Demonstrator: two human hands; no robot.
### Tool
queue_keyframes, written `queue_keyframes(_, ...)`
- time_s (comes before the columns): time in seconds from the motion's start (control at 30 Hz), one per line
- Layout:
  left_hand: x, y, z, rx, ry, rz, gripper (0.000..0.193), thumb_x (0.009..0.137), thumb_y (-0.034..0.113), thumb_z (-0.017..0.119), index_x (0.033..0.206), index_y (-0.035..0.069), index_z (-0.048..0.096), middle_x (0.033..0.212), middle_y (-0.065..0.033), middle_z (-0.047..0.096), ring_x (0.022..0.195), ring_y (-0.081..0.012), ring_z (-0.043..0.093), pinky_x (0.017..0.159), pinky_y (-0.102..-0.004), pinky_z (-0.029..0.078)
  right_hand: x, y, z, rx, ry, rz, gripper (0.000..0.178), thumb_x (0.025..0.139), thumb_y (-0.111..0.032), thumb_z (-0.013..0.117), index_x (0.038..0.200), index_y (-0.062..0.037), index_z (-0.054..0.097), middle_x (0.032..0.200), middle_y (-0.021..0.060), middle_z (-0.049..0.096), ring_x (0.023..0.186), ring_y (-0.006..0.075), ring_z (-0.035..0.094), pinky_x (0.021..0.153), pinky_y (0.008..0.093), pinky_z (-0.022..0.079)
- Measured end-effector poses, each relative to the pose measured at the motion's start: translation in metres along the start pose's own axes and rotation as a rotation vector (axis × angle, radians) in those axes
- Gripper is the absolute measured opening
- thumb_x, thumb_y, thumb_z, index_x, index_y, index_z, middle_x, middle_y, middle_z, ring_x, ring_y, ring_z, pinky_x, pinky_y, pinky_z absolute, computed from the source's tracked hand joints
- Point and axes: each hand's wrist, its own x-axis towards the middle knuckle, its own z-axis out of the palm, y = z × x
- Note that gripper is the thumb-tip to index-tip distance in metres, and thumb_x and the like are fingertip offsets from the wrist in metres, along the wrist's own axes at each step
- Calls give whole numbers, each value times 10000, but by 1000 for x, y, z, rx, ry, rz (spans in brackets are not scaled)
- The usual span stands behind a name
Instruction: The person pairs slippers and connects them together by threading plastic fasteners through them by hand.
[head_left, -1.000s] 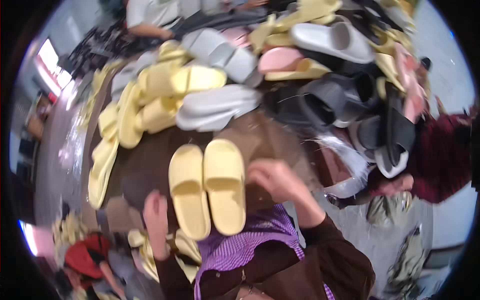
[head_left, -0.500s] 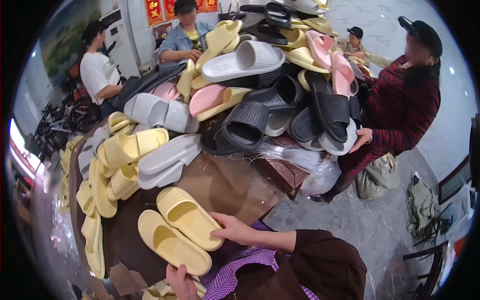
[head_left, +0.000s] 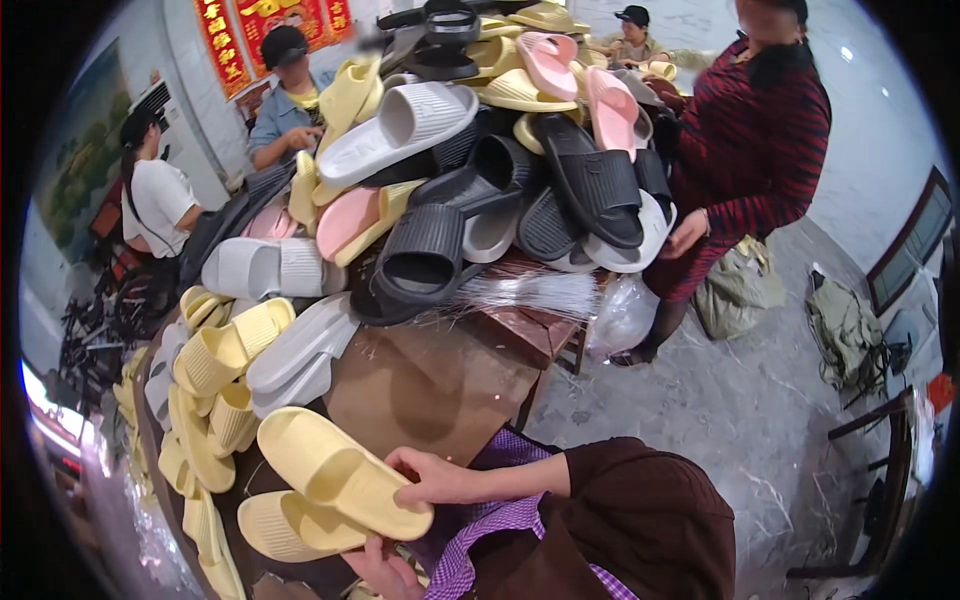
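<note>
A pair of yellow slide slippers is in front of me, above the table's near edge. My right hand [head_left: 436, 478] pinches the heel edge of the upper slipper [head_left: 318, 455], thumb on top. That slipper partly covers the lower slipper [head_left: 272, 525], whose heel is hidden beneath it. Close under this heel, my left hand [head_left: 384, 568] is curled with its fingers partly hidden, gripping the lower slipper. Left of the pair lie several more yellow slippers [head_left: 225, 355], and a grey pair [head_left: 305, 352] sits just beyond.
A high pile of black, grey, pink and yellow slippers [head_left: 425, 245] covers the far part of the brown table [head_left: 400, 385]. A bundle of clear ties [head_left: 540, 293] juts from its right edge. Several people sit or stand around the table, one in red-and-black stripes [head_left: 750, 150] at right.
The two slippers have gone from side by side to overlapping, the right-hand one now over the other's heel. The striped person's hand has come away from a pale slipper. My view has shifted.
</note>
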Motion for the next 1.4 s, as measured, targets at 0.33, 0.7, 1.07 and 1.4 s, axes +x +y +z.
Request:
queue_keyframes(0.33, -5, -17, 6, -118, 68, 98, 462, 819, 53, 574, 1236, -45, 399, 1062, -135, 555, 899, -198, 542, 753, -291, 451, -2, 0, -2, -113, -68, -5, 529, 714, -127, 654, 1171, 33, 441, 1034, 103, 564, 954, 159, 548, 823, 288, 458)
queue_keyframes(0.7, 38, -30, -66, 494, -32, 269, 168, 831, 26, 594, 978, -42, 552, 783, -44, 611, 718, -95, 572, 651, -223, 458, 6, -19, -35, -147, -76, -55, 531, 722, -129, 686, 1177, 2, 446, 1047, 66, 545, 983, 142, 523, 852, 283, 438)
queue_keyframes(1.07, 41, -36, -57, 321, 187, 131, 115, 879, 39, 539, 973, -23, 562, 753, -32, 587, 643, -73, 535, 579, -206, 436, 44, -240, -70, -448, 327, -782, 620, 640, -38, 628, 1231, 11, 446, 1034, 66, 583, 912, 154, 587, 783, 291, 491)
queue_keyframes(1.4, 41, -38, -61, 175, 162, 130, 115, 897, 33, 497, 983, -10, 561, 750, -18, 579, 618, -50, 516, 527, -178, 412, 177, -487, -201, -1417, 1242, -1139, 532, 740, -270, 619, 1160, 28, 488, 1046, 224, 604, 931, 368, 605, 796, 402, 485)
